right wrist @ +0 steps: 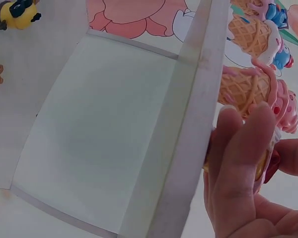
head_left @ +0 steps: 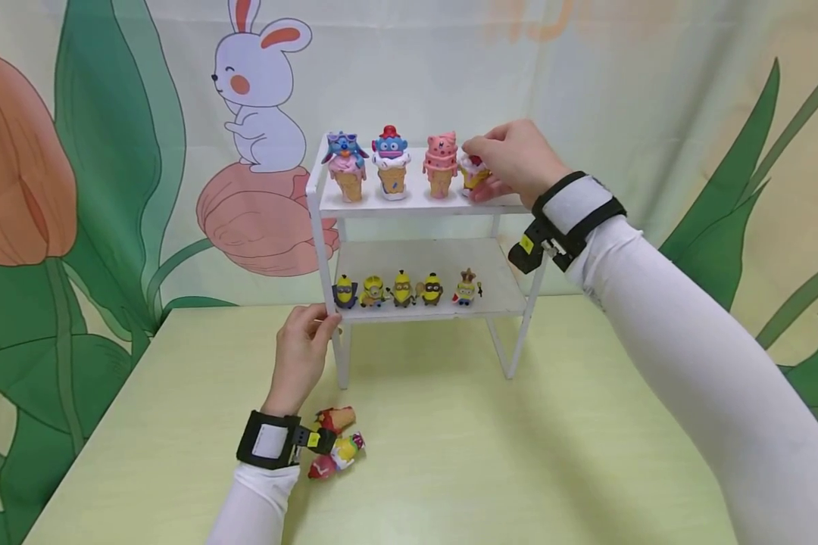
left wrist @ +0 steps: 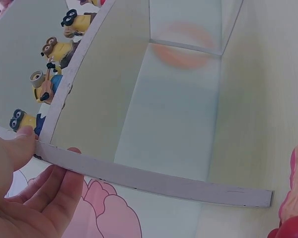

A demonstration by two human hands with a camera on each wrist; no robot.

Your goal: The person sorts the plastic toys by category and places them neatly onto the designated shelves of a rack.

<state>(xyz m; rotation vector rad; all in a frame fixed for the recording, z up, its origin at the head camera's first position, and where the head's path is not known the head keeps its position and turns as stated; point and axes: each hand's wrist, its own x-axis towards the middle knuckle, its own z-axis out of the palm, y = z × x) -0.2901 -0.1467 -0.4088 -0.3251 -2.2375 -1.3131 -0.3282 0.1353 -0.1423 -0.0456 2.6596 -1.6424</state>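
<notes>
My right hand is at the upper tier of a small white two-tier rack. Its fingers hold an ice-cream-cone figurine, which they partly hide, close beside a pink cone figurine. Two blue-headed cone figurines stand farther left on that tier. At the rack's left side, my left hand grips the white frame between thumb and fingers at lower-tier height. Just behind that thumb, in the left wrist view, is a small yellow goggled figurine.
Several small yellow figurines line the lower tier's front, the rightmost one crowned. More figurines lie on the pale green table beside my left wrist. A printed curtain hangs behind the rack.
</notes>
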